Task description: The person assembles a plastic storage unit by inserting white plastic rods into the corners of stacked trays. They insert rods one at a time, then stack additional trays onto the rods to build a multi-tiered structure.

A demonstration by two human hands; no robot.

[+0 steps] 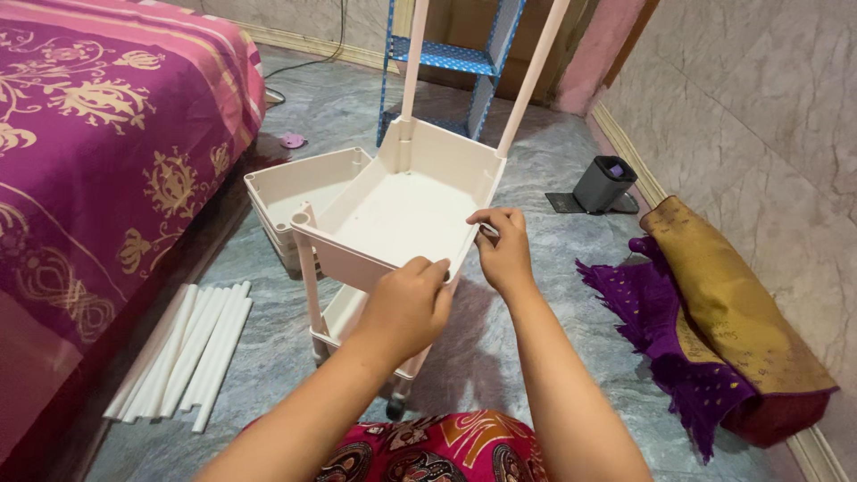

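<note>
My left hand is curled over the near rim of the cream plastic tray, fingers closed around its edge. My right hand pinches the same rim further along, at the tray's right corner. The tray sits tilted atop a small wheeled rack on the grey marble floor, two white poles rising from its far corners. A bundle of white tubes lies left, beside the purple bedspread.

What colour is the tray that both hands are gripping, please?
The tray is a plain cream white, with no pattern, as the head view shows.
</note>
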